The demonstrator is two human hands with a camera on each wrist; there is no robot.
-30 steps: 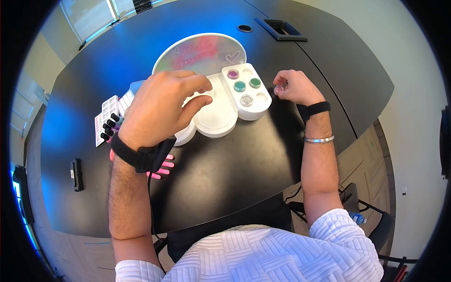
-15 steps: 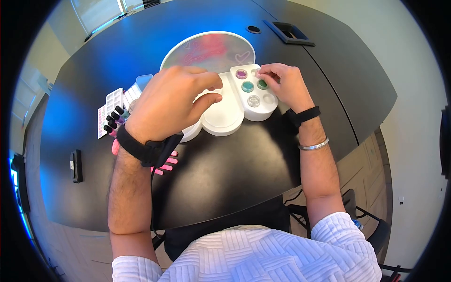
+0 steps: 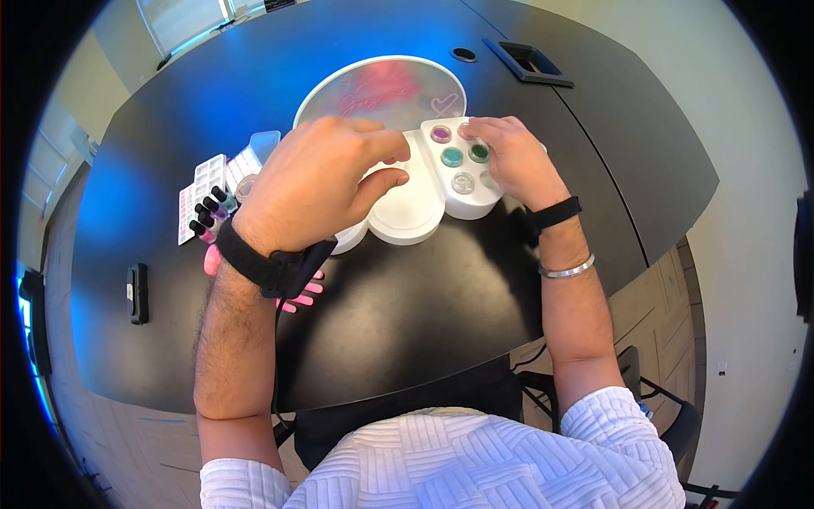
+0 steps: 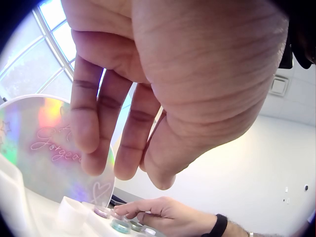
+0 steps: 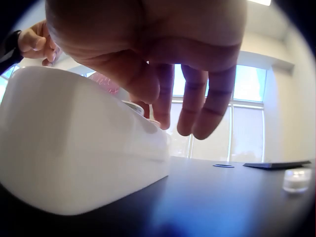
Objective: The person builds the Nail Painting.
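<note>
My right hand [image 3: 521,161] reaches over the right-hand block of a white display stand [image 3: 407,216]. Its fingertips touch a small pale-pink pot [image 4: 114,212] at the block's back right, with fingers fairly straight and thumb apart in the left wrist view. Beside that pot sit a purple pot [image 3: 441,134], a teal pot [image 3: 451,156], a green pot [image 3: 478,153] and a silvery pot [image 3: 462,182]. Over the stand's left part hovers my left hand [image 3: 318,182], fingers loosely bent and holding nothing; it hides much of what lies below.
An iridescent round panel [image 3: 377,89] rises behind the stand. At the left are several black-capped bottles [image 3: 208,212], a white tray [image 3: 209,174] and pink sticks [image 3: 303,297]. A black case [image 3: 137,293] lies farther left. A small clear jar [image 5: 296,180] stands on the table.
My right hand has moved from beside the stand, where it held a small pot, in over the block's back right spot; that pot now sits there. The left hand keeps its pose.
</note>
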